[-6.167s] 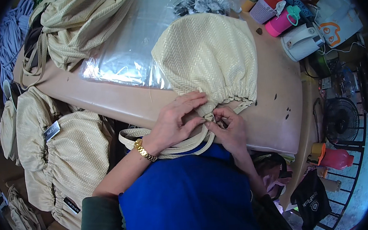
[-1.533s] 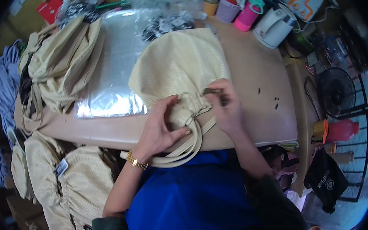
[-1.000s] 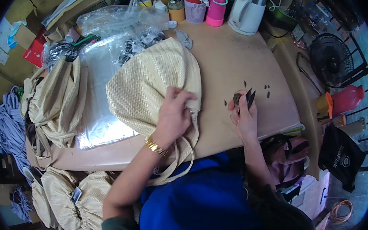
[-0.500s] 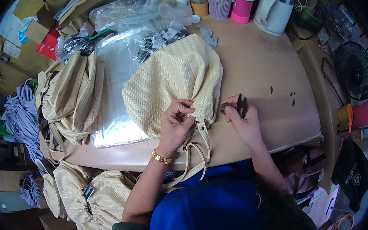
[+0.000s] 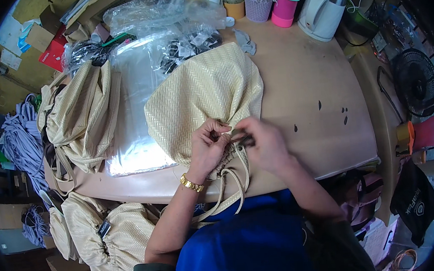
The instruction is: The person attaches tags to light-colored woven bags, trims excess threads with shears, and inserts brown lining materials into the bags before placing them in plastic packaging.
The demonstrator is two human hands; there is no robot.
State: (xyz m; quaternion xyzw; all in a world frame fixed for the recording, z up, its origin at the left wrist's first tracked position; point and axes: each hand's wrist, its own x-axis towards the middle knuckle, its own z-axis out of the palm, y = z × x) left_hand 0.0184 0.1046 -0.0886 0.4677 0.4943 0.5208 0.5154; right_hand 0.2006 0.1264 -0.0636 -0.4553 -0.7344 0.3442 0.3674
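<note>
A cream woven drawstring bag (image 5: 208, 95) lies on the table in front of me, its gathered mouth and straps (image 5: 239, 180) toward my body. My left hand (image 5: 208, 144), with a gold watch on the wrist, pinches the bag's gathered edge between thumb and fingers. Right beside it, my right hand (image 5: 264, 147) is curled around small dark thread snips (image 5: 246, 140), their tip against the same spot on the bag. The fingers hide most of the snips, and the right hand is slightly blurred.
More cream bags lie at the left (image 5: 79, 119) and below the table edge (image 5: 119, 229). Clear plastic sheets (image 5: 134, 137) run under the bag's left side. At the back stand a white kettle (image 5: 322, 11) and a pink bottle (image 5: 285, 3). A black fan (image 5: 419, 81) is far right.
My right hand has moved left with the snips, from beside the bag to its gathered edge, meeting my left hand. The left hand has stayed nearly still.
</note>
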